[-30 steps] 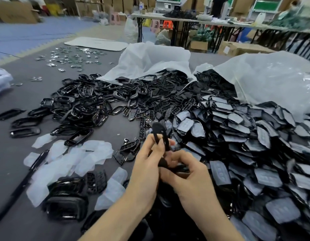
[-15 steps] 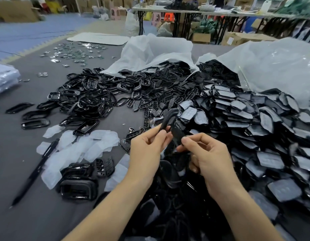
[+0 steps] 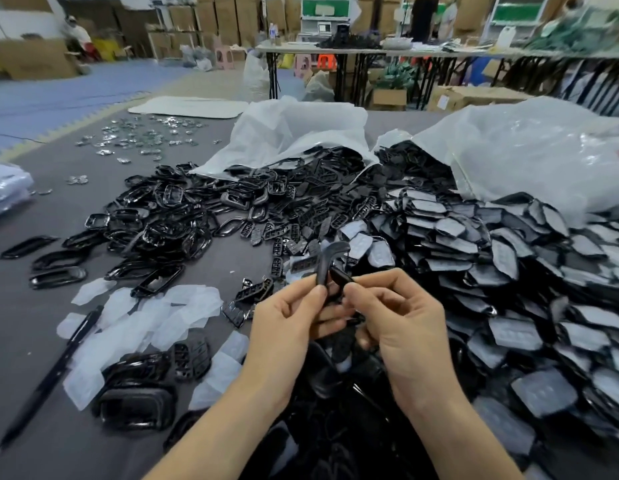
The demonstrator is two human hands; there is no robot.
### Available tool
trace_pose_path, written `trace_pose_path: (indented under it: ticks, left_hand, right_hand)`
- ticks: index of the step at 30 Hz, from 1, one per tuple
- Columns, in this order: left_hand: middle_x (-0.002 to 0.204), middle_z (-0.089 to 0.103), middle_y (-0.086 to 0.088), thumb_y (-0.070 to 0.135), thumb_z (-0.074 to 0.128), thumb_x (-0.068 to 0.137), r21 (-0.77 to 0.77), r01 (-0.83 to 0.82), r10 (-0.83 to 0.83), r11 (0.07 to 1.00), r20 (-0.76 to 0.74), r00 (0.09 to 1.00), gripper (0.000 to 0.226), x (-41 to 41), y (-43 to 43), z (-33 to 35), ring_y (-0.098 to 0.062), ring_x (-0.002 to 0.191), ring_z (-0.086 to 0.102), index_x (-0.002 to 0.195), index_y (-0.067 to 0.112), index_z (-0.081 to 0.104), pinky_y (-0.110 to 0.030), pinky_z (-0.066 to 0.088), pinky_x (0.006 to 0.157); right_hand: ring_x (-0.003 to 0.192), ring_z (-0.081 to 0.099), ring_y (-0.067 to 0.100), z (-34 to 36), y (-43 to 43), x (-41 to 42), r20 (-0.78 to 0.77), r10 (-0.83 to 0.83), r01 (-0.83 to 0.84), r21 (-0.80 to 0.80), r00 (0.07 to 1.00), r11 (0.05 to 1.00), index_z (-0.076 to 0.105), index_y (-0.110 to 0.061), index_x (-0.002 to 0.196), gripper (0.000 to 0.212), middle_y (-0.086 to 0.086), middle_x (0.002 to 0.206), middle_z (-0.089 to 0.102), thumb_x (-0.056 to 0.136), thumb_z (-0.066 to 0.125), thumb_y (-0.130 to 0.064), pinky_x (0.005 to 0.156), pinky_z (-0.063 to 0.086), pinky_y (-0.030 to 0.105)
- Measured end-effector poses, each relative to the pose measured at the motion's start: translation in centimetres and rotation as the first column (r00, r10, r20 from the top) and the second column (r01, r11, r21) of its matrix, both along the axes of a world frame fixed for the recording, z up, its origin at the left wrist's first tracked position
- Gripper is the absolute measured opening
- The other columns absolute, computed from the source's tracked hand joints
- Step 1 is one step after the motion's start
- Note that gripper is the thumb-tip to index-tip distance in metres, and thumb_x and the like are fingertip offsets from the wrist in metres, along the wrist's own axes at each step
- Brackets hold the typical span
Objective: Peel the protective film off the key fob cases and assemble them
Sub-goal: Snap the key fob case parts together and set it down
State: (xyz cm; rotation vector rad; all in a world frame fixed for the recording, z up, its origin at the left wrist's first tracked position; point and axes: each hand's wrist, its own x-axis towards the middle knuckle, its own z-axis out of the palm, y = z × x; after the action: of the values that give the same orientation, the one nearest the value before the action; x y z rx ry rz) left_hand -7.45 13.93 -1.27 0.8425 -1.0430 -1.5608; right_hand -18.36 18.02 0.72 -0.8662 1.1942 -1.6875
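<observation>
Pinching an upright black case frame [image 3: 324, 263], the left hand [image 3: 287, 327] faces the right hand [image 3: 400, 329], whose grip closes on a second black piece [image 3: 340, 276] touching it, near centre. Film-covered shells [image 3: 481, 261] heap to the right; peeled films [image 3: 145, 320] lie left on the grey surface [image 3: 31, 334].

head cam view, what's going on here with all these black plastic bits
A person is working on key fob cases at a grey table. Both hands pinch a black case part held up in front of them, the left hand from the left and the right hand from the right. To the right, a heap of film-covered parts spills from white bags. To the left lie peeled films, black frames and a pen.
</observation>
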Motion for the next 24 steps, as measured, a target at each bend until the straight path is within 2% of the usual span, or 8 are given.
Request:
trace_pose_path:
  ticks: [4, 7, 9, 12, 14, 17, 20, 24]
  left_hand:
    - [0.093, 0.075, -0.011, 0.0, 0.049, 0.096, 0.022, -0.051, 0.052, 0.998, -0.031, 0.998, 0.027, 0.1, -0.3, -0.4, -0.021, 0.087, 0.073, 0.09, 0.01, 0.074, -0.02, 0.055, 0.071]
    - [0.098, 0.074, -0.014, 0.0, 0.053, 0.093, 0.038, -0.068, 0.069, 0.997, -0.036, 0.997, 0.02, 0.2, -0.5, -0.7, -0.02, 0.099, 0.07, 0.098, 0.002, 0.073, -0.022, 0.055, 0.085]
    - [0.102, 0.074, -0.011, 0.007, 0.057, 0.092, 0.023, -0.089, 0.089, 0.996, -0.022, 0.996, 0.02, 0.1, -0.5, -0.9, -0.018, 0.103, 0.068, 0.091, 0.005, 0.077, -0.022, 0.054, 0.086]
    - [0.097, 0.075, -0.005, 0.007, 0.061, 0.089, -0.049, -0.097, 0.098, 0.994, 0.016, 0.995, 0.024, -0.2, -0.1, -0.9, -0.016, 0.096, 0.071, 0.08, 0.019, 0.08, -0.017, 0.054, 0.077]
    - [0.086, 0.075, -0.003, -0.001, 0.061, 0.089, -0.059, -0.091, 0.093, 0.994, 0.043, 0.995, 0.028, -0.3, 0.0, -0.9, -0.016, 0.086, 0.072, 0.075, 0.017, 0.078, -0.018, 0.055, 0.074]
    - [0.082, 0.071, 0.0, -0.004, 0.059, 0.09, -0.122, -0.056, 0.066, 0.991, 0.083, 0.994, 0.029, -0.2, 0.2, -0.7, -0.014, 0.078, 0.071, 0.074, 0.017, 0.07, -0.022, 0.057, 0.071]
    - [0.09, 0.067, 0.0, -0.006, 0.059, 0.089, -0.216, -0.021, 0.061, 0.976, 0.181, 0.982, 0.032, -0.1, 0.6, -0.4, -0.017, 0.076, 0.071, 0.088, 0.026, 0.057, -0.026, 0.058, 0.068]
    - [0.094, 0.065, 0.002, -0.012, 0.054, 0.089, -0.207, 0.043, -0.006, 0.977, 0.176, 0.984, 0.055, -0.3, 1.0, -0.5, -0.012, 0.068, 0.069, 0.12, 0.034, 0.054, -0.021, 0.055, 0.066]
  right_hand:
    - [0.04, 0.047, 0.005, -0.1, 0.0, -0.5, 0.045, 0.001, -0.002, 0.002, 0.999, 1.0, 0.066, -0.008, 0.079, 0.006, 0.013, 0.066, 0.07, 0.081, 0.069, -0.002, 0.04, 0.04, 0.02]
    - [0.045, 0.05, 0.007, 0.0, -0.1, -0.6, 0.074, 0.024, -0.025, 0.019, 0.997, 1.0, 0.071, -0.015, 0.069, 0.006, 0.011, 0.071, 0.071, 0.068, 0.077, -0.017, 0.042, 0.042, 0.02]
    - [0.046, 0.05, 0.006, -0.2, -0.1, -0.5, 0.091, 0.026, -0.029, 0.033, 0.996, 0.999, 0.072, -0.015, 0.066, 0.013, 0.008, 0.071, 0.07, 0.058, 0.077, -0.024, 0.043, 0.042, 0.019]
    - [0.044, 0.048, 0.01, -0.6, -0.3, -0.6, 0.118, 0.034, -0.043, 0.073, 0.992, 0.996, 0.068, -0.014, 0.066, 0.011, 0.003, 0.063, 0.063, 0.06, 0.077, -0.016, 0.042, 0.043, 0.018]
    - [0.048, 0.053, 0.01, -0.9, -0.3, -0.6, 0.122, 0.032, -0.044, 0.094, 0.992, 0.995, 0.064, -0.013, 0.077, 0.015, 0.001, 0.063, 0.062, 0.073, 0.073, -0.002, 0.045, 0.046, 0.019]
    - [0.052, 0.058, 0.008, -1.1, -0.4, -0.6, 0.003, 0.019, -0.019, 0.098, 1.0, 0.995, 0.06, -0.012, 0.092, 0.015, 0.003, 0.074, 0.063, 0.086, 0.063, 0.002, 0.053, 0.052, 0.022]
    - [0.046, 0.057, 0.006, -1.0, -0.4, -0.5, -0.108, -0.001, 0.012, 0.099, 0.994, 0.995, 0.058, -0.018, 0.101, 0.02, 0.006, 0.082, 0.06, 0.092, 0.058, -0.001, 0.05, 0.052, 0.022]
    - [0.045, 0.056, 0.008, -1.3, -0.4, -0.5, -0.196, -0.031, 0.049, 0.088, 0.98, 0.995, 0.061, -0.027, 0.104, 0.027, -0.013, 0.066, 0.06, 0.09, 0.061, -0.004, 0.043, 0.046, 0.023]
